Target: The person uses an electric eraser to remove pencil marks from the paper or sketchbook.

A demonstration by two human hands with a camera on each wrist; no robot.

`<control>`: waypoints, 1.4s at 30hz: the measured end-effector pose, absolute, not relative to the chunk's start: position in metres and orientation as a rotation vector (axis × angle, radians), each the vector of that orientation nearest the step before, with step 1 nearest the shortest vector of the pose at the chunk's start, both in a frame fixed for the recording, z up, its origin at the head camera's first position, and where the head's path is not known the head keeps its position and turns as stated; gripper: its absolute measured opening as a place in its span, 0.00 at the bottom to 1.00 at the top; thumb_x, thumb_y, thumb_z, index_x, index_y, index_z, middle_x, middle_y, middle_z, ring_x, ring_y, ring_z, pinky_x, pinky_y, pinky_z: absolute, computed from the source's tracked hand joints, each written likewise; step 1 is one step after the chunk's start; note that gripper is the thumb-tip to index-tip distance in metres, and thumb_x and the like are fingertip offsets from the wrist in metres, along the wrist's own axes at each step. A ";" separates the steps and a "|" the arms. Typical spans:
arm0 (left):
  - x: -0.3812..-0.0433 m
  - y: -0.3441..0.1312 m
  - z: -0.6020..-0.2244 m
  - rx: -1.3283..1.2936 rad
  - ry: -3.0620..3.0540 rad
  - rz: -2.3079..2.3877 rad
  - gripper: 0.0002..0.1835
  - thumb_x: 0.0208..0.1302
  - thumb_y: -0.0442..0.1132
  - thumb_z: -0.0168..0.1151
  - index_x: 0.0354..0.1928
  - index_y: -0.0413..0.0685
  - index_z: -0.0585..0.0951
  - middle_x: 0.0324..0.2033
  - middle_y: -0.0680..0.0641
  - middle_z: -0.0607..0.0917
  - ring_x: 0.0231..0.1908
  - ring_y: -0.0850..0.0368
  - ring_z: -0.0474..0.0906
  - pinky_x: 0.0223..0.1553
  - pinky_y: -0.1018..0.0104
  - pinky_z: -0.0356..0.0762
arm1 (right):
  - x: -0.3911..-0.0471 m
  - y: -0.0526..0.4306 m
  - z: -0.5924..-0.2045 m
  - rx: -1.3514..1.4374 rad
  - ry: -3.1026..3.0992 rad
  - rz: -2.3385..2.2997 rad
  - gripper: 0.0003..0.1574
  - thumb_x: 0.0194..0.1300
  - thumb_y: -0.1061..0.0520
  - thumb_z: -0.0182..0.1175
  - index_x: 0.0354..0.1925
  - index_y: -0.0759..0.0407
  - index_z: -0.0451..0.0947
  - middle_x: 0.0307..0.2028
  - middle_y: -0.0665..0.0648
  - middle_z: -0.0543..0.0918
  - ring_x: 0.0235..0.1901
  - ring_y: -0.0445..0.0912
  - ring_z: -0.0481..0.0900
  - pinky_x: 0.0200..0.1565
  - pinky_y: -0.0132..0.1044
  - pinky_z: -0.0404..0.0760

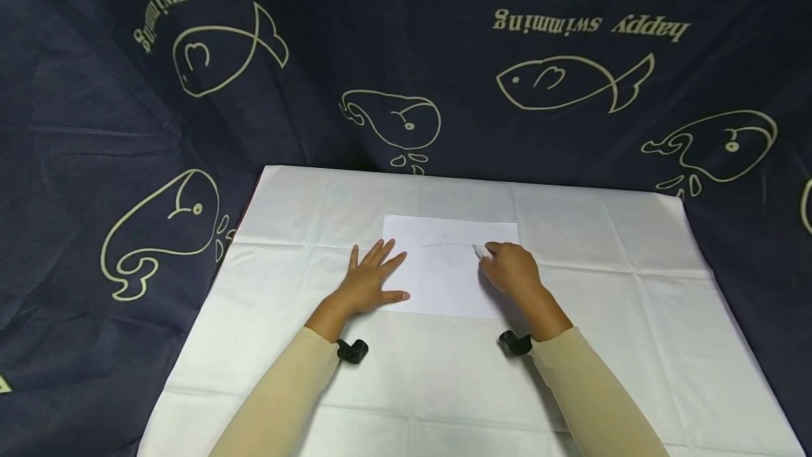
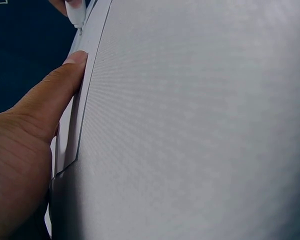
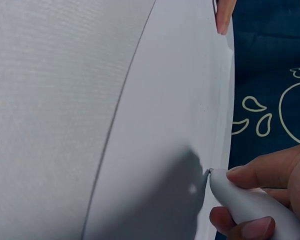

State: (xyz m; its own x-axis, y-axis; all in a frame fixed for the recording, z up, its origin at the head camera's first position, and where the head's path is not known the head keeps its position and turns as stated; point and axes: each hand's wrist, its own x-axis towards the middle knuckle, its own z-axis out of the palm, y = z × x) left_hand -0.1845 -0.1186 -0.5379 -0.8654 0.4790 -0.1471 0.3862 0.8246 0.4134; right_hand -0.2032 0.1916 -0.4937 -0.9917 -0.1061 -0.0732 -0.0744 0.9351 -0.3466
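A white sheet of paper (image 1: 438, 288) lies on the cloth-covered table. My left hand (image 1: 364, 286) rests on its left side with fingers spread, and the thumb (image 2: 65, 82) presses near the paper's near edge in the left wrist view. My right hand (image 1: 514, 270) grips a thick white correction pen (image 3: 255, 202) between thumb and fingers, over the paper's right part. Its small metal tip (image 3: 210, 171) points down at the sheet, right at the surface. A faint grey curved line (image 1: 447, 244) crosses the upper half of the paper, running toward the tip.
A white cloth with fold creases (image 1: 634, 344) covers the table. Behind and beside it hangs a dark blue curtain (image 1: 469, 20) printed with fish, whales and lettering. Black wrist cameras (image 1: 353, 351) sit at both cuffs.
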 end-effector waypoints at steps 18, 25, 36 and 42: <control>-0.185 -0.119 -0.538 0.672 2.762 0.560 0.48 0.64 0.69 0.60 0.80 0.61 0.56 0.82 0.49 0.46 0.82 0.48 0.36 0.76 0.31 0.24 | -0.204 0.192 -0.493 -0.136 3.020 -0.515 0.26 0.68 0.55 0.53 0.60 0.64 0.80 0.53 0.70 0.85 0.52 0.67 0.83 0.49 0.60 0.82; -0.184 -0.119 -0.538 0.668 2.760 0.554 0.48 0.64 0.69 0.60 0.80 0.62 0.56 0.82 0.49 0.46 0.82 0.48 0.35 0.76 0.31 0.24 | -0.205 0.192 -0.491 -0.128 2.991 -0.500 0.27 0.69 0.54 0.53 0.61 0.64 0.79 0.55 0.70 0.84 0.54 0.68 0.82 0.50 0.60 0.82; -0.183 -0.118 -0.535 0.677 2.763 0.580 0.47 0.64 0.67 0.61 0.80 0.59 0.58 0.82 0.47 0.48 0.82 0.46 0.37 0.75 0.30 0.26 | -0.204 0.192 -0.490 -0.131 2.995 -0.480 0.27 0.69 0.53 0.52 0.61 0.65 0.79 0.55 0.70 0.84 0.55 0.68 0.81 0.51 0.60 0.81; -0.184 -0.119 -0.537 0.664 2.764 0.547 0.47 0.64 0.68 0.60 0.80 0.62 0.56 0.82 0.49 0.46 0.82 0.49 0.35 0.76 0.32 0.25 | -0.204 0.192 -0.489 -0.131 2.998 -0.454 0.27 0.69 0.54 0.52 0.60 0.66 0.79 0.55 0.70 0.84 0.55 0.69 0.81 0.51 0.61 0.81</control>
